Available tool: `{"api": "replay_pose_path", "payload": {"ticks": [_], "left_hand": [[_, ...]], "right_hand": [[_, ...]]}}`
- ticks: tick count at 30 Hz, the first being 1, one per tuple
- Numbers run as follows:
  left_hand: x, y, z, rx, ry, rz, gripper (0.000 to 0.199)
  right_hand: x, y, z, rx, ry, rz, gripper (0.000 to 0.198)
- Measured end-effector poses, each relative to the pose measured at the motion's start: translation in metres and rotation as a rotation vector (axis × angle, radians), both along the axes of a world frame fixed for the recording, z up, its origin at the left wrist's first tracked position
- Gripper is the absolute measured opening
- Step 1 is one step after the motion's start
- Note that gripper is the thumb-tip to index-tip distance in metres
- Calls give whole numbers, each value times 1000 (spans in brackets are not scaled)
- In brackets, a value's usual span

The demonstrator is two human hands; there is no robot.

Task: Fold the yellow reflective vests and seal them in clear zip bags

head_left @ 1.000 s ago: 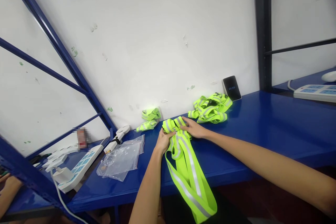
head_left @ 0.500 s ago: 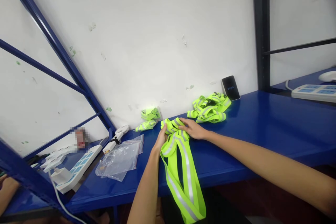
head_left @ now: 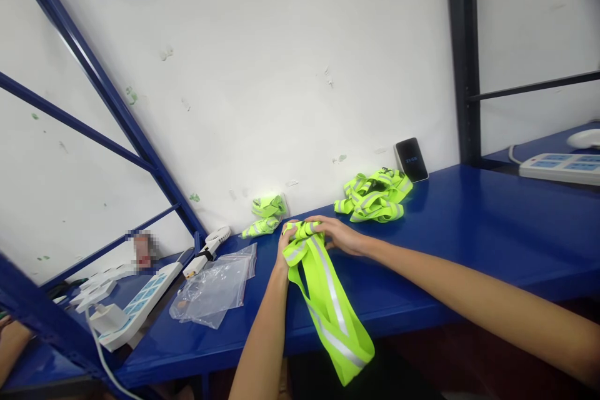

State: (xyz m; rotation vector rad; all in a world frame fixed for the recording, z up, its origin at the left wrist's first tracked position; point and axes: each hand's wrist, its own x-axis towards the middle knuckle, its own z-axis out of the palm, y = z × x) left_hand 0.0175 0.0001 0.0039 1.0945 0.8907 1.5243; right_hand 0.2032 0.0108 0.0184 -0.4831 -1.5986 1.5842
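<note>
A fluorescent yellow-green reflective strap with silver stripes is bunched at its upper end between my two hands. Its long loop hangs down over the table's front edge. My left hand is closed on the left side of the bundle. From the right, my right hand grips the same bundle, its thumb side partly hidden. Behind it lies a loose heap of similar reflective straps. Further left, by the wall, a folded yellow-green bundle in clear plastic stands beside the hands.
Clear plastic bags lie left of my arms on the blue table. Near them are a white handheld fan and a power strip. A phone-like device leans on the wall. Another person's arm shows at far left.
Both hands have turned the bundle and drawn it slightly down, making it more compact. The hanging loop has swung to the right and its lower end sits a little higher.
</note>
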Motion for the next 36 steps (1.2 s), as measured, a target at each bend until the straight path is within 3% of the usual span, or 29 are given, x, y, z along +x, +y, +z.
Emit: {"api": "replay_pose_path", "payload": {"ticks": [2,4,6,8,11,15,18,21,24,31,36], "left_hand": [[2,-3,1,21,-37,61,68],[7,-7,4,25,-76,78,79],[13,-12,8,32,-81,43,75],[17,-15,10,34,-58,-9,63],[18,-16,10,51,-49,-34,56],[19,-14,5,82,-62,-27,64],[25,-11,1,42,-69,-62,67],[37,-8,-4,-27,-121,-95,63],[49,-6,-6,-48,-147,-126,56],[50,-17,-1,-82,-80,-273,59],[40,-7,-12,-87,2,-164,59]], "right_hand": [[-2,1,1,-97,71,-46,41],[-1,2,4,-177,143,-138,57],[0,3,7,-245,199,-140,67],[3,3,10,-289,201,-52,55],[6,2,12,-272,148,8,41],[5,5,4,-113,125,-33,44],[-1,10,-7,15,76,-196,40],[-8,15,-15,44,17,-468,37],[-9,17,-16,62,3,-599,39],[-5,9,-8,90,47,-575,41],[-7,14,-10,70,126,-379,39]]}}
